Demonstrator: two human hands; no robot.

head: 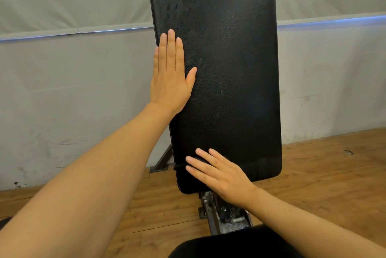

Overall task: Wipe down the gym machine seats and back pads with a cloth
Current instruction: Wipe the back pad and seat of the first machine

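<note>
- The black back pad [219, 69] stands tilted before the person, with the seat [240, 245] low at the near edge.
- The left hand [170, 78] lies flat on the pad's left side, fingers straight and together, and holds nothing.
- The right hand [217, 172] presses with straight fingers on a dark cloth [197, 161] at the lower left corner of the pad; only a small part of the cloth shows.
- I think good wiping needs long overlapping strokes up to the dull patch near the top, while the left hand steadies the pad.
- The left hand itself covers one strip, so it must move aside later.
- Behind are a grey wall [62, 90] and a wooden floor [323, 174]; the metal hinge bracket [221, 214] sits just under the pad.
</note>
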